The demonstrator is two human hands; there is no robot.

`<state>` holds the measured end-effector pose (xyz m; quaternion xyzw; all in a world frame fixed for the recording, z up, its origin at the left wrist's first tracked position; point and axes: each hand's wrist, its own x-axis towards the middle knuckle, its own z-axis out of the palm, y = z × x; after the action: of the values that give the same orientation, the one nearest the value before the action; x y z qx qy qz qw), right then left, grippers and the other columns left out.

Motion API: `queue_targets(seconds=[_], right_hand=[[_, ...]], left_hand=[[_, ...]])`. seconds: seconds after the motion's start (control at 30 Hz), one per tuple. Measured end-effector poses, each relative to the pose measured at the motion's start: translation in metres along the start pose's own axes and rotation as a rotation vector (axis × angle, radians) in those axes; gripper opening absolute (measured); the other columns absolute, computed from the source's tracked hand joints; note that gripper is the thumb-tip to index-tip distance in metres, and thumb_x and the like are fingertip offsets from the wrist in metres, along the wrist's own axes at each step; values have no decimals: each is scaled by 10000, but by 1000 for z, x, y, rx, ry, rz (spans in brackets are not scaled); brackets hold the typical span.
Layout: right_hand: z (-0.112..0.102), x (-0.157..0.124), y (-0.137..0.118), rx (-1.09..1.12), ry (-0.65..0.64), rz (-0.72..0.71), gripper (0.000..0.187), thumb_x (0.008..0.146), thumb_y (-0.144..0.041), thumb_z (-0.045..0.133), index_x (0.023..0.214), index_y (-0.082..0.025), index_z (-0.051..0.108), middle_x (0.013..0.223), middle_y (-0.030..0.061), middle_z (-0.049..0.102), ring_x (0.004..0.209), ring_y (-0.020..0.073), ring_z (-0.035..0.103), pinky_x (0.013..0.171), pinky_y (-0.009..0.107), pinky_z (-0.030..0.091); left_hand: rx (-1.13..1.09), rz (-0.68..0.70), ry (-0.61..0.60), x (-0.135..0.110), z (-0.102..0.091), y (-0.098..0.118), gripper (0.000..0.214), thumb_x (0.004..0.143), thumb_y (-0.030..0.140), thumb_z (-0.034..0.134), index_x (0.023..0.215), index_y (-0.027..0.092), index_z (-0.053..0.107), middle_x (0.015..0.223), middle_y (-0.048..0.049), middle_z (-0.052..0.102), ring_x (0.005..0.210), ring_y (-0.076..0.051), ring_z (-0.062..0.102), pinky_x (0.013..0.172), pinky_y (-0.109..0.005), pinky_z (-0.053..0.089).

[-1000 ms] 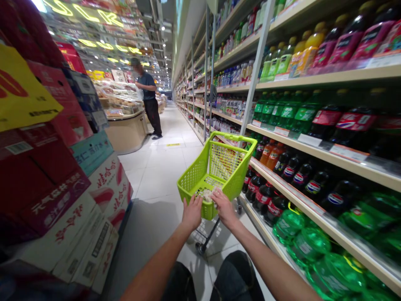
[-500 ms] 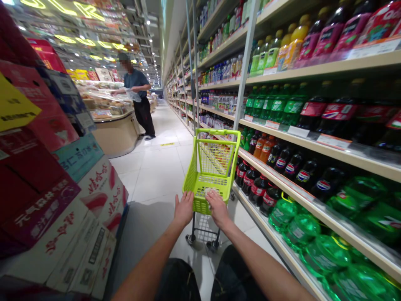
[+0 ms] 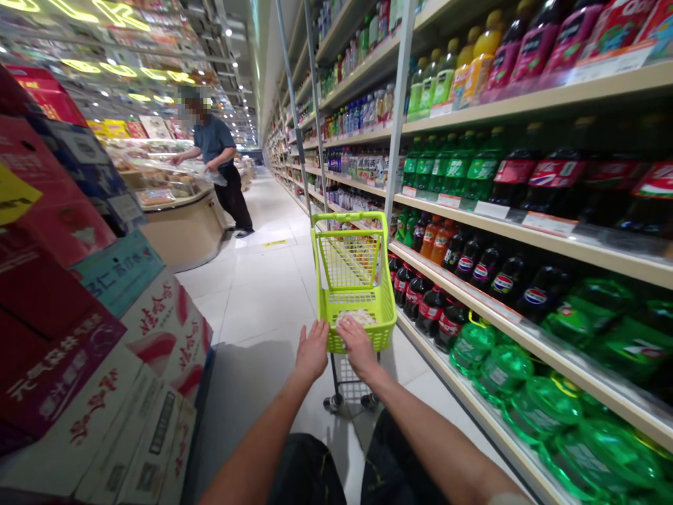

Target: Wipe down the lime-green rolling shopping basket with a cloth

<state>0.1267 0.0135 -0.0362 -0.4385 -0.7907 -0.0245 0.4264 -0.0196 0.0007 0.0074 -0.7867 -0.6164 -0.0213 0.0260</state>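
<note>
White-tiled aisle (image 3: 263,294), stocked drink shelves (image 3: 526,242)

One lime-green cart (image 3: 353,308) stands in the aisle, two wheels showing beneath it and one pale packet (image 3: 357,317) in its basket. Two hands meet its rim: the left hand (image 3: 311,351) and the right hand (image 3: 357,346). One other person (image 3: 218,165) stands at one curved bench (image 3: 181,228). The shelf bottles are too many to count.

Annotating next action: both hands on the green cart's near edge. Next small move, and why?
Probably push the cart straight ahead: left hand and right hand rest on its near rim, and it points down the aisle beside the bottle shelf.
</note>
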Motion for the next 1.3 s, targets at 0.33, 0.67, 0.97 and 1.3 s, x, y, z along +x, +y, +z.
queue_targets(seconds=[0.33,0.67,0.97,1.3], right_hand=[[-44,-35,53,-134,69,-24,415,777,-2,372,1081,-175,596,1174,84,572,1252,194,335,985,444,359],[-54,-56,68,-146,151,46,522,705,36,333,1088,-204,596,1165,55,581,1230,173,373,992,418,364],[-37,-76,64,-159,13,21,460,740,24,333,1001,-195,642,1031,74,653,1137,183,487,888,394,462],[25,-28,12,-82,-31,-239,276,853,-124,425,1040,-204,612,1094,57,625,1179,156,442,951,369,418]], left_hand=[[-4,-3,-49,1,-11,9,593,744,0,260,1322,129,297,1415,-70,265,1304,-185,218,1070,-447,133],[-10,-13,-38,4,-11,10,605,728,-9,271,1313,142,312,1406,-66,289,1303,-179,220,1065,-472,136],[-20,-28,-34,6,-10,8,630,697,-15,291,1306,144,322,1404,-61,296,1299,-189,234,1056,-503,145],[-28,-18,-47,5,-15,6,622,697,-5,301,1292,173,342,1393,-48,322,1288,-175,261,1046,-524,148]])
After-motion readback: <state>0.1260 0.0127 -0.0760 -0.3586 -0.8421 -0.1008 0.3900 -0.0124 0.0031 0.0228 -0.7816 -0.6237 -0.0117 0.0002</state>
